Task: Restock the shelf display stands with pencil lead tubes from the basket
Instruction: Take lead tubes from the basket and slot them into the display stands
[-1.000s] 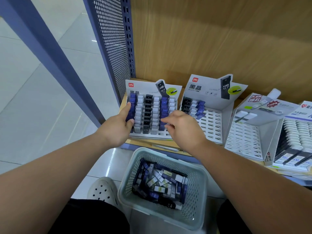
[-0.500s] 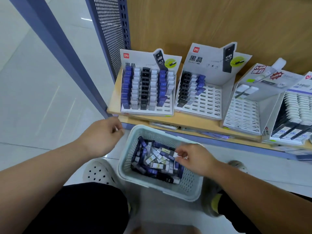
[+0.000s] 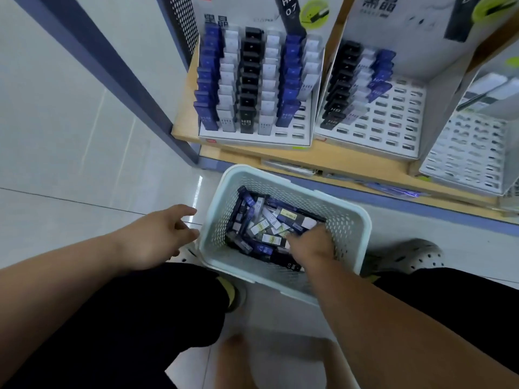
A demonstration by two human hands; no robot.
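Observation:
A pale green perforated basket [image 3: 283,179] stands on the floor below the shelf, holding several loose pencil lead tubes [image 3: 265,228] in blue, black and white. My right hand [image 3: 311,247] reaches down into the basket, fingers buried among the tubes at its right side; its grip is hidden. My left hand [image 3: 157,237] hovers just left of the basket rim with relaxed fingers, holding nothing. On the shelf, the left display stand [image 3: 299,131] is almost full. The second stand [image 3: 398,108] has tubes only in its left columns.
A third, mostly bare white stand [image 3: 471,155] sits at the right. The wooden shelf edge [image 3: 337,160] overhangs the basket's far side. A blue post [image 3: 112,80] and a perforated panel [image 3: 181,26] bound the left. My shoe [image 3: 407,256] is right of the basket.
Both hands left the left stand and came down. My right hand went into the basket and pushed deeper into the tubes; my left hand dropped beside the rim. The view tilted downward.

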